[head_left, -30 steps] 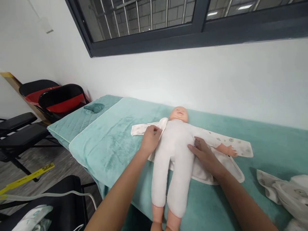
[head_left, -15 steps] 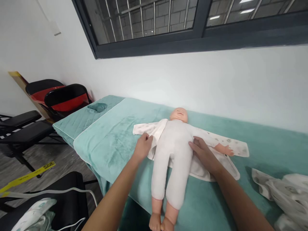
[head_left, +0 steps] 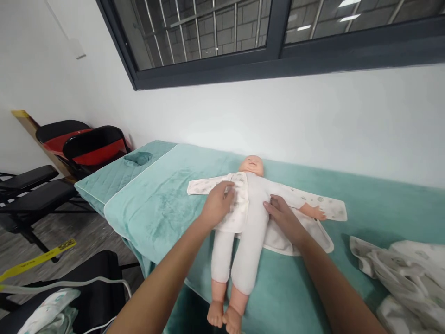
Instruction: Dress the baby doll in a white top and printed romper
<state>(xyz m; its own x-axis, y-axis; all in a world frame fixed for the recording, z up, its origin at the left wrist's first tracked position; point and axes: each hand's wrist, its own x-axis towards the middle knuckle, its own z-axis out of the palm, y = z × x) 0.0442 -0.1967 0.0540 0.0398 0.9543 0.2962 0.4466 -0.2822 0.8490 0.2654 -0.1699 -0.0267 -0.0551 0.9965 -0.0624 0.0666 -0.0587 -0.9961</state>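
On the white cloth-bodied baby doll [head_left: 257, 218] at centre, the arm toward frame left is out of sight under the white garment with small printed figures [head_left: 240, 211], whose motifs are too tiny to identify. The doll's back hides the garment's middle. The left hand [head_left: 218, 204] covers part of the front flap; the right hand [head_left: 282, 214] has curled fingers partly hidden, its grip unclear. The bottom edge cuts both bare forearms [head_left: 170, 269]. The right edge crops the crumpled white patterned cloth [head_left: 410, 278] and the teal plush-covered table [head_left: 160, 204]; the top edge, the dark-framed window [head_left: 208, 76]. At lower left, the yellow tape [head_left: 38, 260] bears illegible print.
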